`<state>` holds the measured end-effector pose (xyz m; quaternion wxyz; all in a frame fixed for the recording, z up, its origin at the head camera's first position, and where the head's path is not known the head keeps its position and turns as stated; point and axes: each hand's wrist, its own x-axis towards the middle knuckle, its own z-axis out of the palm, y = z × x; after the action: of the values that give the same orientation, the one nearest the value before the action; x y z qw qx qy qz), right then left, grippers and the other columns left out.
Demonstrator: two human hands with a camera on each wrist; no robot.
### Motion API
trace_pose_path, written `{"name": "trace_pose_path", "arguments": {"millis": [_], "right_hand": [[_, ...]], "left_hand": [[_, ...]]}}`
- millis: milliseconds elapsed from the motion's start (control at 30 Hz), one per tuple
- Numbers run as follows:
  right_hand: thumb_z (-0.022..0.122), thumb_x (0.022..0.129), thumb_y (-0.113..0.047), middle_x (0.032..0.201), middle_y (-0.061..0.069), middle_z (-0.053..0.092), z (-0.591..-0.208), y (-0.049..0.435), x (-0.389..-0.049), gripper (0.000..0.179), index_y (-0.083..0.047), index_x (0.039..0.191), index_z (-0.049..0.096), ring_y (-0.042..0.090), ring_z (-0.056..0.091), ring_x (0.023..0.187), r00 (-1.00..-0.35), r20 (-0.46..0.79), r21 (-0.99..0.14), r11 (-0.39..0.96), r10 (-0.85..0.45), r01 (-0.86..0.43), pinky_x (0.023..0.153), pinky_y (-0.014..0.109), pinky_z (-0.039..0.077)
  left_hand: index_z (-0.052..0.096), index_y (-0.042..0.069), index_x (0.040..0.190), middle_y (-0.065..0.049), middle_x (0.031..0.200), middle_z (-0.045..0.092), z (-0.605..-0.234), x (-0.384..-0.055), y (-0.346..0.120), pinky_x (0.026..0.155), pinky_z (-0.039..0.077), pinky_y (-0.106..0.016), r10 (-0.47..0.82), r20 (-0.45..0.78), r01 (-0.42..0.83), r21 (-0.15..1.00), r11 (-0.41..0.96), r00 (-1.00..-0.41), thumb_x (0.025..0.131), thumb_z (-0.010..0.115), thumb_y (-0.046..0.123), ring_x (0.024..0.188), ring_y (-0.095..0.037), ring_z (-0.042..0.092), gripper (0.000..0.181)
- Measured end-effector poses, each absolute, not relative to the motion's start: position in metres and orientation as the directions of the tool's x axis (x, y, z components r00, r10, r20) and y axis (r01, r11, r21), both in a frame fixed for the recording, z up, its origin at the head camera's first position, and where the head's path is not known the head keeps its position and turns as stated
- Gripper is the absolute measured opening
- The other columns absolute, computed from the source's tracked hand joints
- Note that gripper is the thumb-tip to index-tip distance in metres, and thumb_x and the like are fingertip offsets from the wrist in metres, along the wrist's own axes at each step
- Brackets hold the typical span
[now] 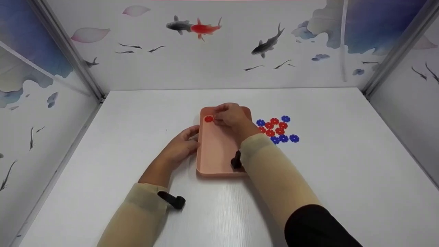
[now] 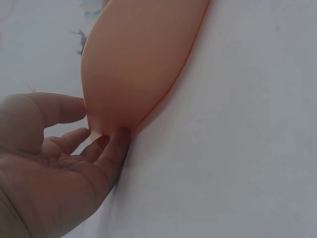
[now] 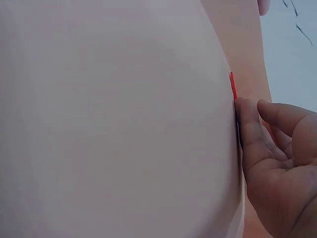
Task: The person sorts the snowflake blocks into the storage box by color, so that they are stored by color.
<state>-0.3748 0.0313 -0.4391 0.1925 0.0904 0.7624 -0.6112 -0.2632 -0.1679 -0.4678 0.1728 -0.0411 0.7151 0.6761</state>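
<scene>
A pink rectangular tray (image 1: 219, 151) lies on the table in the head view. My left hand (image 1: 180, 147) is at its left side, with the fingertips touching the outer wall; the left wrist view shows this hand (image 2: 64, 158) against the tray (image 2: 138, 59). Over the tray's far end is my right hand (image 1: 233, 118), beside a red flower-shaped disc (image 1: 209, 119) near the far left corner. In the right wrist view, the fingertips of that hand (image 3: 277, 158) touch the tray floor by the red disc (image 3: 233, 85), with the thumb apart from them.
Several red flower-shaped discs (image 1: 274, 121) and blue ones (image 1: 294, 138) lie loose on the white table (image 1: 343, 164), right of the tray; my right forearm partly covers them. Printed panels (image 1: 226, 61) wall the table at the back and sides.
</scene>
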Motion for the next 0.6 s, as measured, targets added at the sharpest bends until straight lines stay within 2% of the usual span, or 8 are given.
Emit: {"name": "trace_pose_path", "arguments": {"millis": [133, 367, 600], "right_hand": [[0.077, 0.099, -0.013, 0.125, 0.005, 0.073, -0.442, 0.031, -0.378, 0.032, -0.024, 0.128, 0.071, 0.023, 0.076, 0.112, -0.902, -0.417, -0.897, 0.216, -0.116, 0.387, 0.096, 0.031, 0.065], [0.072, 0.101, -0.008, 0.128, 0.01, 0.071, -0.457, 0.034, -0.391, 0.028, -0.017, 0.128, 0.07, 0.025, 0.076, 0.111, -0.924, -0.327, -0.943, 0.129, -0.197, 0.306, 0.096, 0.032, 0.065], [0.071, 0.102, -0.009, 0.13, 0.01, 0.07, -0.456, 0.037, -0.391, 0.03, -0.016, 0.131, 0.069, 0.027, 0.074, 0.114, -0.928, -0.291, -0.954, 0.146, -0.232, 0.263, 0.1, 0.034, 0.064]], "left_hand": [[0.04, 0.023, 0.165, 0.001, 0.169, 0.045, -0.468, -0.263, -0.168, 0.125, 0.046, -0.041, 0.173, -0.303, -0.29, 0.952, 0.094, -0.937, 0.097, 0.068, 0.009, 0.151, -0.016, 0.051, 0.075], [0.039, 0.018, 0.166, -0.002, 0.169, 0.044, -0.468, -0.264, -0.17, 0.125, 0.046, -0.042, 0.207, -0.278, -0.273, 0.961, 0.053, -0.938, 0.097, 0.066, 0.004, 0.152, -0.019, 0.051, 0.075], [0.038, 0.018, 0.166, -0.003, 0.17, 0.044, -0.47, -0.265, -0.17, 0.125, 0.046, -0.044, 0.218, -0.274, -0.27, 0.962, 0.049, -0.937, 0.098, 0.065, 0.004, 0.152, -0.021, 0.051, 0.075]]}}
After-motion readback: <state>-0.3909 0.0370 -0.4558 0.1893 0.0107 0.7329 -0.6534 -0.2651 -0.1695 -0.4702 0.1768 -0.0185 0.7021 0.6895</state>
